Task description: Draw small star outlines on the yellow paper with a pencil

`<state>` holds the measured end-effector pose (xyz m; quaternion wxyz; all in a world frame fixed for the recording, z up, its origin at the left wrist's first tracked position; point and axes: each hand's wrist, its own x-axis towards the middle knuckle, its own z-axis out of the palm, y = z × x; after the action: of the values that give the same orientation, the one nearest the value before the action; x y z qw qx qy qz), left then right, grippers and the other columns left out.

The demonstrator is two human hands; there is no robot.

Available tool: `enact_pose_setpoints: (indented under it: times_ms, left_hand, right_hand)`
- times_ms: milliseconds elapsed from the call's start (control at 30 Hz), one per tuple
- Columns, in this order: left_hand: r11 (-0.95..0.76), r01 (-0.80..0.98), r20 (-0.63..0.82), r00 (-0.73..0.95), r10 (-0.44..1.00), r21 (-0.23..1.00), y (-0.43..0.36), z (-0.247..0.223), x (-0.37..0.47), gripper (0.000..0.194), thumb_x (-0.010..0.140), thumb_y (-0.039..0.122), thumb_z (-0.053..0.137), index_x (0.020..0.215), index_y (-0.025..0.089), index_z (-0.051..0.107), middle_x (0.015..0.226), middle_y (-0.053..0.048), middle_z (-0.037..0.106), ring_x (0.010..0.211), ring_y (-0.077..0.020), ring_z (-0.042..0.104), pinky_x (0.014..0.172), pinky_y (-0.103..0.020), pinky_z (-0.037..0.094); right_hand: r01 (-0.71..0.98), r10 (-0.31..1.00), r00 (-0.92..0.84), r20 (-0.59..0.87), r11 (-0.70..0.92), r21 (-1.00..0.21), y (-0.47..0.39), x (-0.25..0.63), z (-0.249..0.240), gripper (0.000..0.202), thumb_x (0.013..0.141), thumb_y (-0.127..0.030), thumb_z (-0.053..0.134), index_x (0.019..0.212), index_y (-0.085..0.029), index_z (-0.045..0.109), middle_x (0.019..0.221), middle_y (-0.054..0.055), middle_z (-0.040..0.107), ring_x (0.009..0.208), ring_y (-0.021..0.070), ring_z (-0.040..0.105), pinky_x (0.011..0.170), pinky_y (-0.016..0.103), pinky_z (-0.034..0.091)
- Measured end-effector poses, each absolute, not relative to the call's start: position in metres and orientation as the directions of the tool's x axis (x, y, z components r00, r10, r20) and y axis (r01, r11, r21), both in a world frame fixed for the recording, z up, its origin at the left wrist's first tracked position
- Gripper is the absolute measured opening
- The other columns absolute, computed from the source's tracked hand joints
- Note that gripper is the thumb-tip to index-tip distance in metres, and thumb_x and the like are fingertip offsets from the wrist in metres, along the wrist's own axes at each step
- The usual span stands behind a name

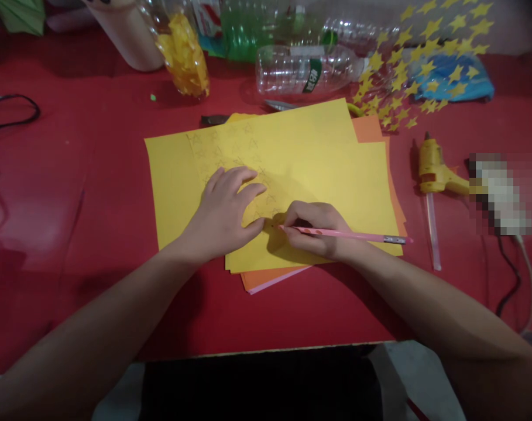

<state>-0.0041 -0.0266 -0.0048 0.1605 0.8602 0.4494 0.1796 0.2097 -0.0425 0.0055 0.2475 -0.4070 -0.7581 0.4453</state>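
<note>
Pencil (357,235) sits over the paper (309,134), clamped in our right hand (321,225); our left hand (226,213) rests there, fingers apart. Easing that hand could let the paper slide over the sheets (373,128) beneath; dragging it could smudge the stars (253,142).

Fills most of the scene with a red bench (107,199), softly glossy, edged on the near side by a thin pale strip (248,352). Backs onto a plain greyish wall (518,29) at far right, blurred. Looks dimly lit, with muted reflections and soft-edged shadows across the red surface.
</note>
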Motion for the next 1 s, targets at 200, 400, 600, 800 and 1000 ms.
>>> enact_pose_setpoints:
  times_ms: [200, 400, 600, 800, 1000]
  left_hand:
    - [-0.554, 0.710, 0.171, 0.538, 0.825, 0.436, -0.0266, -0.0047, -0.0050, 0.033, 0.084, 0.034, 0.055, 0.114, 0.020, 0.057, 0.129, -0.013, 0.053, 0.128, -0.0324, 0.046, 0.116, -0.057, 0.025]
    - [-0.546, 0.711, 0.163, 0.535, 0.829, 0.442, -0.0264, -0.0047, -0.0048, 0.033, 0.084, 0.035, 0.056, 0.114, 0.022, 0.056, 0.130, -0.012, 0.052, 0.129, -0.0321, 0.045, 0.116, -0.056, 0.025]
    - [-0.546, 0.715, 0.164, 0.534, 0.829, 0.437, -0.0262, -0.0050, -0.0046, 0.032, 0.084, 0.035, 0.056, 0.114, 0.022, 0.056, 0.130, -0.012, 0.053, 0.128, -0.0319, 0.046, 0.116, -0.057, 0.025]
    - [-0.557, 0.718, 0.162, 0.544, 0.823, 0.418, -0.0264, -0.0044, -0.0041, 0.033, 0.086, 0.037, 0.053, 0.114, 0.019, 0.057, 0.130, -0.015, 0.053, 0.127, -0.0318, 0.046, 0.116, -0.056, 0.026]
    - [-0.560, 0.716, 0.160, 0.548, 0.821, 0.417, -0.0268, -0.0045, -0.0054, 0.033, 0.086, 0.037, 0.053, 0.114, 0.019, 0.057, 0.131, -0.015, 0.052, 0.129, -0.0326, 0.045, 0.116, -0.057, 0.026]
  right_hand:
    - [0.403, 0.868, -0.495, 0.030, 0.260, -0.877, -0.0440, 0.2083, 0.0066, 0.012, 0.076, -0.019, 0.054, 0.067, -0.021, 0.046, 0.055, -0.008, 0.042, 0.050, 0.0059, 0.036, 0.048, 0.021, 0.026]
    - [0.411, 0.892, -0.452, 0.023, 0.231, -0.882, -0.0439, 0.2082, 0.0064, 0.013, 0.072, -0.016, 0.052, 0.065, -0.021, 0.043, 0.052, -0.008, 0.040, 0.047, 0.0057, 0.033, 0.046, 0.021, 0.024]
    - [0.425, 0.910, -0.413, 0.034, 0.225, -0.877, -0.0447, 0.2085, 0.0071, 0.013, 0.071, -0.015, 0.051, 0.064, -0.022, 0.042, 0.052, -0.008, 0.039, 0.047, 0.0056, 0.032, 0.045, 0.021, 0.024]
    - [0.430, 0.916, -0.400, 0.031, 0.217, -0.877, -0.0451, 0.2093, 0.0059, 0.014, 0.070, -0.014, 0.051, 0.064, -0.022, 0.041, 0.052, -0.008, 0.038, 0.046, 0.0053, 0.030, 0.043, 0.021, 0.022]
    - [0.432, 0.922, -0.385, 0.045, 0.222, -0.874, -0.0449, 0.2109, 0.0032, 0.015, 0.069, -0.013, 0.051, 0.063, -0.022, 0.041, 0.051, -0.008, 0.038, 0.046, 0.0054, 0.030, 0.043, 0.022, 0.022]
